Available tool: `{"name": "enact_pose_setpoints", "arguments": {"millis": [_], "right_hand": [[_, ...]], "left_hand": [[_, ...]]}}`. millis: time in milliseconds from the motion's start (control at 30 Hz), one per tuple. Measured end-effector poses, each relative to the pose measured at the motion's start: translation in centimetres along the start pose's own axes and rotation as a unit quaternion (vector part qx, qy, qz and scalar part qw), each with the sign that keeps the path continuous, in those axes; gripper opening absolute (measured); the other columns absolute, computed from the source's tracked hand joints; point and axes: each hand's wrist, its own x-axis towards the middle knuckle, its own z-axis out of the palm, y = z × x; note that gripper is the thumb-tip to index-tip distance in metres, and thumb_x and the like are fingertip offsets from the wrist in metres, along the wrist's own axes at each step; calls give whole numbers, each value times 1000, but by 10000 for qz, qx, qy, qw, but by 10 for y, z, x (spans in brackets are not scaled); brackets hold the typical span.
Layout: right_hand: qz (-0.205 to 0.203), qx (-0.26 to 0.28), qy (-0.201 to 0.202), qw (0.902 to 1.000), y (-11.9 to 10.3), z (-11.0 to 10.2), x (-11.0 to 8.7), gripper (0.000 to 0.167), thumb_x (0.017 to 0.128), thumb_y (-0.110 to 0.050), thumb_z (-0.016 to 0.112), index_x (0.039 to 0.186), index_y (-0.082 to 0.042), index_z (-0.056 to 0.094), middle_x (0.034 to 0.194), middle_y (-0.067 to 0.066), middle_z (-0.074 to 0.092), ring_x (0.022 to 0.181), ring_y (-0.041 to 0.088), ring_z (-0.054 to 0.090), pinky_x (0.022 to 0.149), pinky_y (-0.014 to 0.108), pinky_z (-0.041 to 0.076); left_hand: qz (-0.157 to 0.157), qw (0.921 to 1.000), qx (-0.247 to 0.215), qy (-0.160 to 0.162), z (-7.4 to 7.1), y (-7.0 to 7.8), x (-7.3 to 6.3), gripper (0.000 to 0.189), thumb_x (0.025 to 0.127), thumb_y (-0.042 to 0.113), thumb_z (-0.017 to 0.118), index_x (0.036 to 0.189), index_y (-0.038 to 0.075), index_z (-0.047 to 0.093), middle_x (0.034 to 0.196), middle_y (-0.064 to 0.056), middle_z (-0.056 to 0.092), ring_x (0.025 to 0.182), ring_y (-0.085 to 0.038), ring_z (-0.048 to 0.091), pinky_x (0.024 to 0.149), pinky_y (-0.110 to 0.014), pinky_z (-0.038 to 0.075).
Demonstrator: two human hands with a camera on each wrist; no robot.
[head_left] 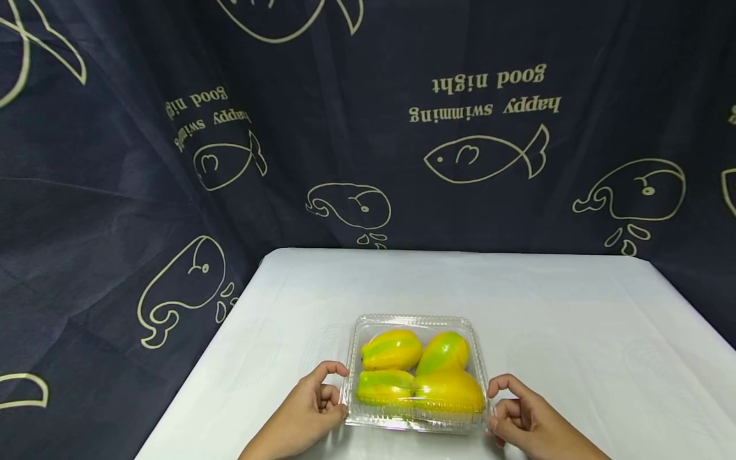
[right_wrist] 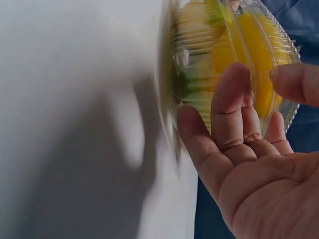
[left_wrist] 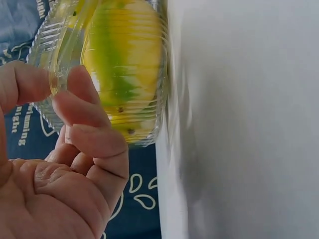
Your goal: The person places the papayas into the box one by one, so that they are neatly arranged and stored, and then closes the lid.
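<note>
A clear plastic clamshell box (head_left: 414,425) stands at the near middle of the table with its lid down over several yellow-green fruits (head_left: 393,350) that look like small papayas or mangoes. At the box's near left corner, my left hand (head_left: 313,409) pinches the rim between thumb and fingers. My right hand (head_left: 526,418) holds the near right corner the same way. Up close in the left wrist view, one green-striped fruit (left_wrist: 124,55) shows through the ribbed wall. In the right wrist view, fingers (right_wrist: 230,94) lie along the box's side, with the thumb at its rim.
A white cloth covers the table (head_left: 460,281). Dark blue curtains (head_left: 368,128) printed with pale fish, whales and lettering hang behind it and along the left side.
</note>
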Motion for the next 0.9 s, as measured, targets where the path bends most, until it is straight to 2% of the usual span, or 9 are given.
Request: {"name": "enact_pose_setpoints", "arguments": {"millis": [233, 300, 400, 467, 533, 633, 767, 900], "right_hand": [[-37, 191, -11, 9998, 2, 1, 0, 30, 101, -8, 56, 121, 1, 36, 79, -4, 61, 70, 8, 60, 67, 25, 53], [-36, 209, 17, 9998, 3, 1, 1, 31, 101, -8, 56, 121, 3, 36, 79, -4, 63, 70, 8, 62, 67, 25, 53], [-95, 396, -13, 9992, 4, 1, 0, 32, 100, -7, 57, 121, 4, 36, 80, -3, 65, 72, 12, 66, 69, 27, 56], [-70, 501, -34, 9987, 4, 2, 0, 30, 99, -7, 58, 121, 0, 38, 80, -2, 66, 73, 14, 67, 71, 29, 57], [-39, 592, -48, 9982, 4, 2, -1, 29, 99, -8, 59, 120, -4, 40, 80, -2, 66, 75, 16, 69, 73, 31, 59], [95, 610, 51, 9981, 3, 3, 0, 27, 98, -9, 60, 118, -8, 42, 79, -2, 65, 75, 15, 68, 74, 30, 59], [113, 699, 147, 9974, 5, 4, 1, 27, 98, -6, 59, 119, -6, 41, 77, -1, 63, 74, 14, 67, 73, 30, 59], [16, 747, 88, 9972, 6, 5, 2, 25, 98, -4, 57, 117, -9, 41, 76, -3, 60, 74, 12, 65, 72, 29, 58]], "left_hand": [[4, 9999, -67, -153, -2, 0, -1, 51, 88, 8, 70, 131, 12, 43, 69, 5, 57, 53, -2, 41, 48, -16, 38], [1, 9997, -98, -215, -1, 0, -1, 50, 89, 8, 69, 132, 11, 42, 69, -1, 61, 52, -3, 43, 48, -17, 38], [1, 9995, -183, -273, 0, -1, -1, 50, 91, 8, 67, 133, 11, 41, 72, -16, 67, 53, -4, 48, 49, -17, 41], [13, 9993, -248, -266, 1, -2, -1, 50, 91, 8, 67, 134, 10, 41, 76, -25, 66, 54, -4, 50, 50, -18, 42], [29, 9993, -285, -242, 2, -3, -1, 51, 91, 7, 67, 134, 10, 41, 77, -28, 65, 55, -4, 50, 51, -17, 41], [27, 9993, -320, -194, 3, -3, 0, 52, 90, 6, 67, 134, 8, 41, 72, -17, 66, 54, -3, 49, 51, -17, 40], [1, 9990, -409, -153, 3, -1, 2, 53, 88, 5, 68, 134, 5, 40, 70, 0, 65, 53, -3, 46, 49, -16, 38], [-36, 9990, -434, -131, 3, -1, 2, 52, 88, 6, 69, 133, 6, 41, 71, 1, 66, 53, -3, 44, 48, -16, 38]]}}
